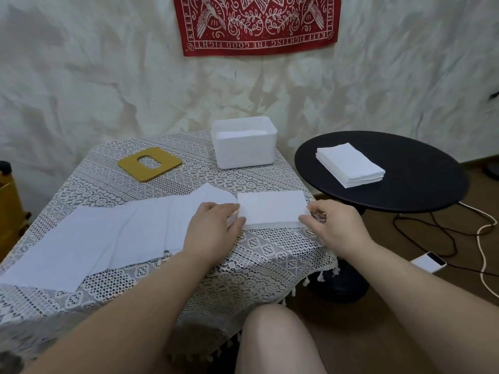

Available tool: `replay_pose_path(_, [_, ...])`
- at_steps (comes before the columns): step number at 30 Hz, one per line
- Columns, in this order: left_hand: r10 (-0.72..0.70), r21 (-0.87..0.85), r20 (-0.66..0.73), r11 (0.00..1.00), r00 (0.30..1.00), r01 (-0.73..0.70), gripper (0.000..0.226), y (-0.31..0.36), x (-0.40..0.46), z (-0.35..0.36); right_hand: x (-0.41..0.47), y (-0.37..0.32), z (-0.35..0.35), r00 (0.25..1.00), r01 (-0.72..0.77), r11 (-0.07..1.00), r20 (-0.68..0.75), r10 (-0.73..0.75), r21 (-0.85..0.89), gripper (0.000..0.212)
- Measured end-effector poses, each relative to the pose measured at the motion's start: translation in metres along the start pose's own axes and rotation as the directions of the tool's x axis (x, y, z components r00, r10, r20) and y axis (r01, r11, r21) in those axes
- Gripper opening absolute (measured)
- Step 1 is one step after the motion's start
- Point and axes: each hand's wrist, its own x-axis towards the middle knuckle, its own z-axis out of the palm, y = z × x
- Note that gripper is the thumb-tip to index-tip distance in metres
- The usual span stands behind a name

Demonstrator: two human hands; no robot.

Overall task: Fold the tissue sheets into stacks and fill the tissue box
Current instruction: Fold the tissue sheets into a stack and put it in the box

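Both grips were on the folded tissue stack (271, 210), one at each short end: the left hand (213, 225) with thumb and fingers curled round the left edge, the right hand (333, 225) pinching the right edge between thumb and fingertips. That stack lay on the lace-covered table (259, 265) near its right front corner, long axis running left to right, so the hands bracketed it evenly and neither was plainly nearer. Its target, the open white tissue box (244, 143), stood straight beyond it toward the wall, long axis roughly parallel and some tissue already inside. By my judgement, the coming move was a lift and carry forward with little or no turning. Unfolded tissue sheets (108, 233) lay spread to the left, touching the left wrist. The yellow lid (149, 163) rested left of the box.
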Motion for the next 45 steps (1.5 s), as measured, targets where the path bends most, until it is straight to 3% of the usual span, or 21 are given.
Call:
replay_pose_path(5, [-0.059,-0.043,0.076,0.997,0.995,0.063,0.06,-0.005,0.001,0.004,-0.003,-0.006,0.001,1.0,-0.01,0.999,0.013,0.011,-0.041,0.045])
replay_pose_path(27, [-0.087,-0.095,0.081,0.991,0.993,0.095,0.042,-0.003,0.001,-0.001,0.0,-0.005,0.002,1.0,-0.012,0.999,0.025,0.013,-0.032,0.032])
replay_pose_path(32, [0.043,0.038,0.133,0.998,0.99,-0.048,0.043,-0.002,0.0,0.001,-0.001,-0.002,0.005,0.996,0.085,0.992,0.017,-0.084,-0.092,0.049])
replay_pose_path(35, [0.081,0.129,0.23,0.985,0.97,-0.113,0.045,-0.002,0.001,0.002,-0.001,-0.008,0.01,0.968,0.203,0.961,0.184,-0.169,-0.186,0.067])
replay_pose_path(38, [0.067,0.144,0.278,0.983,0.958,-0.11,0.045,-0.004,0.003,0.006,0.0,-0.016,0.015,0.925,0.264,0.927,0.343,-0.164,-0.267,0.072])
replay_pose_path(45, [0.061,0.152,0.275,0.983,0.96,-0.106,0.044,-0.006,0.002,0.008,0.004,-0.017,0.018,0.884,0.268,0.911,0.456,-0.103,-0.314,0.075])
